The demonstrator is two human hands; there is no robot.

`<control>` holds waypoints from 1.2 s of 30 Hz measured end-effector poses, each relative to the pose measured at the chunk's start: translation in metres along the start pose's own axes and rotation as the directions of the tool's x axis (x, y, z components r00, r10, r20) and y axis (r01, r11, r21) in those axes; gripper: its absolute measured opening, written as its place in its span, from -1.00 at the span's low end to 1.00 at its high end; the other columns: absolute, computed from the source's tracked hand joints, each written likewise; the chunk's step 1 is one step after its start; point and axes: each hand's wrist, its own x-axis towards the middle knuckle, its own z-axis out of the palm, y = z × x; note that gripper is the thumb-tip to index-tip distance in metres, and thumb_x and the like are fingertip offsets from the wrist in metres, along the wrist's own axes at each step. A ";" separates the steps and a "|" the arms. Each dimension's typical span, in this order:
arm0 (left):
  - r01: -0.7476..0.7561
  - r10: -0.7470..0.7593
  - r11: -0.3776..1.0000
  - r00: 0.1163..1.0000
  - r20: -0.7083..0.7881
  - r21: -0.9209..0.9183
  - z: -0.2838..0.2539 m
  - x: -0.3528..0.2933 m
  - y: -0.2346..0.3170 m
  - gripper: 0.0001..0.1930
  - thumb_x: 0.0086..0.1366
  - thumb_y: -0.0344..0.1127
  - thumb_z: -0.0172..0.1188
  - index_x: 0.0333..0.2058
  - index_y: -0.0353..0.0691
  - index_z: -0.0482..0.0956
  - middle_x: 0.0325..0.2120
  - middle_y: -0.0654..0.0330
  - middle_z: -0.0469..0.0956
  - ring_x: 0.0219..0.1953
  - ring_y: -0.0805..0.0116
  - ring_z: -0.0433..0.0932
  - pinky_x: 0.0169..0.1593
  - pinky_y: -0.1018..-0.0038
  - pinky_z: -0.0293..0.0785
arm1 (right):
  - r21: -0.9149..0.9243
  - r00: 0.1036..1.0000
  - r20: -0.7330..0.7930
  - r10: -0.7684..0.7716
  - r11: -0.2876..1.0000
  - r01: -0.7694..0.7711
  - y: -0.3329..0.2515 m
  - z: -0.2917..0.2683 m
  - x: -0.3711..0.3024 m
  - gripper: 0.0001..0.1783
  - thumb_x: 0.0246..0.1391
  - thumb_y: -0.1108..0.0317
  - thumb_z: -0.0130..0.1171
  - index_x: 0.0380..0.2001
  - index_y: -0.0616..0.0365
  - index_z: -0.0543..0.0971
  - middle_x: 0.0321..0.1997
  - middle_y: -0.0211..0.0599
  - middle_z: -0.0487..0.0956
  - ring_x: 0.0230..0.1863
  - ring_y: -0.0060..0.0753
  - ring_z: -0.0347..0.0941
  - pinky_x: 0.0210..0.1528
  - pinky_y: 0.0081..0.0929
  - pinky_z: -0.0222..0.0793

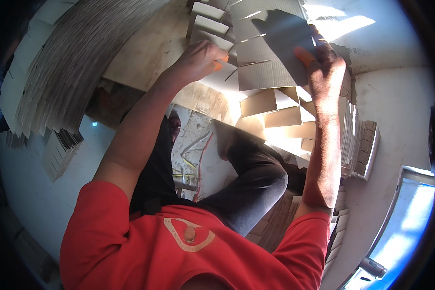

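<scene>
Now: right hand pinches slotted cardboard sheet by right edge | sheet far, above desk | left hand curled, hold unclear | best keep slots aligned, unbent

Head-worn fisheye, facing down, near left hand, right hand

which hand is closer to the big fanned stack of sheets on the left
Left. The left hand is to the right of the fanned stack, apart from it; the right hand is farther right, at the right edge of the slotted cardboard sheet.
</scene>
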 end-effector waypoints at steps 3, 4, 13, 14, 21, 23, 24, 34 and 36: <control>-0.048 0.048 0.999 0.998 -0.049 -0.012 0.006 0.002 -0.007 -0.85 -0.02 -0.50 0.22 -0.39 -0.34 0.54 -0.48 -0.06 0.52 -0.33 0.02 0.51 -0.22 0.24 0.40 | -0.157 0.990 0.083 -0.114 0.980 0.126 0.004 0.009 0.001 -0.47 -0.04 0.60 0.17 0.09 0.25 0.46 -0.27 -0.27 0.63 -0.31 -0.66 0.46 -0.17 -0.63 0.43; -0.088 0.084 0.996 0.991 -0.103 -0.034 0.008 0.001 -0.009 -0.89 -0.05 -0.52 0.20 -0.46 -0.34 0.51 -0.55 -0.08 0.45 -0.41 0.01 0.49 -0.29 0.24 0.39 | -0.184 0.990 0.100 -0.098 0.976 0.115 0.001 0.013 0.001 -0.47 -0.03 0.59 0.17 0.09 0.25 0.46 -0.26 -0.26 0.63 -0.31 -0.66 0.45 -0.18 -0.63 0.43; 0.003 -0.004 0.994 1.000 -0.015 -0.107 0.003 0.004 -0.002 -0.83 0.01 -0.58 0.21 -0.35 -0.41 0.55 -0.45 -0.12 0.55 -0.35 0.02 0.56 -0.25 0.29 0.44 | -0.157 0.995 0.012 -0.102 0.982 0.102 -0.002 0.025 -0.004 -0.53 -0.03 0.55 0.19 0.03 0.29 0.48 -0.27 -0.25 0.62 -0.30 -0.57 0.46 -0.20 -0.58 0.43; 0.004 -0.005 0.993 1.000 -0.010 -0.116 0.004 0.004 -0.004 -0.83 0.01 -0.59 0.20 -0.35 -0.41 0.55 -0.46 -0.13 0.54 -0.37 0.02 0.56 -0.26 0.30 0.44 | -0.151 0.993 0.013 -0.113 0.982 0.114 -0.001 0.028 -0.004 -0.56 -0.04 0.55 0.20 -0.01 0.29 0.50 -0.32 -0.22 0.62 -0.33 -0.51 0.48 -0.22 -0.55 0.44; -0.082 0.065 0.987 0.990 -0.123 -0.140 0.011 0.005 -0.010 -0.90 -0.06 -0.52 0.19 -0.47 -0.31 0.55 -0.58 -0.08 0.47 -0.43 0.01 0.53 -0.33 0.24 0.41 | -0.143 0.968 0.249 -0.026 0.988 0.063 -0.006 0.051 -0.003 -0.50 0.02 0.60 0.16 0.10 0.30 0.42 -0.18 -0.12 0.62 -0.25 -0.47 0.52 -0.12 -0.52 0.44; -0.099 0.075 0.983 0.985 -0.154 -0.152 0.012 0.005 -0.009 -0.89 -0.06 -0.52 0.19 -0.46 -0.29 0.56 -0.58 -0.07 0.48 -0.41 -0.01 0.54 -0.33 0.23 0.41 | -0.138 0.963 0.263 -0.059 0.986 0.098 -0.004 0.058 -0.001 -0.45 0.03 0.60 0.17 0.14 0.30 0.37 -0.13 -0.09 0.60 -0.24 -0.42 0.53 -0.09 -0.48 0.45; -0.093 0.073 0.987 0.985 -0.154 -0.128 0.013 0.006 -0.010 -0.88 -0.06 -0.51 0.19 -0.45 -0.28 0.57 -0.56 -0.07 0.49 -0.40 -0.01 0.54 -0.32 0.23 0.42 | -0.138 0.960 0.270 -0.074 0.984 0.115 -0.002 0.061 0.000 -0.43 0.03 0.60 0.17 0.16 0.30 0.35 -0.10 -0.08 0.59 -0.24 -0.40 0.54 -0.08 -0.46 0.45; -0.074 0.064 0.991 0.994 -0.088 -0.111 0.015 0.011 -0.007 -0.86 0.00 -0.55 0.18 -0.38 -0.36 0.55 -0.51 -0.12 0.50 -0.38 -0.02 0.52 -0.28 0.23 0.42 | -0.171 0.741 0.636 0.212 0.976 -0.133 -0.008 0.076 0.000 -0.53 0.05 0.56 0.10 0.06 0.28 0.31 -0.39 0.00 0.56 -0.43 -0.11 0.56 -0.51 -0.37 0.50; -0.088 0.076 0.990 0.991 -0.111 -0.106 0.012 0.009 -0.004 -0.85 0.02 -0.56 0.17 -0.37 -0.40 0.54 -0.52 -0.16 0.49 -0.41 -0.03 0.52 -0.30 0.25 0.41 | -0.293 0.773 0.605 0.190 0.956 -0.006 0.000 0.096 -0.013 -0.49 0.10 0.42 0.06 0.14 0.24 0.25 -0.34 0.06 0.57 -0.34 -0.06 0.57 -0.33 -0.28 0.50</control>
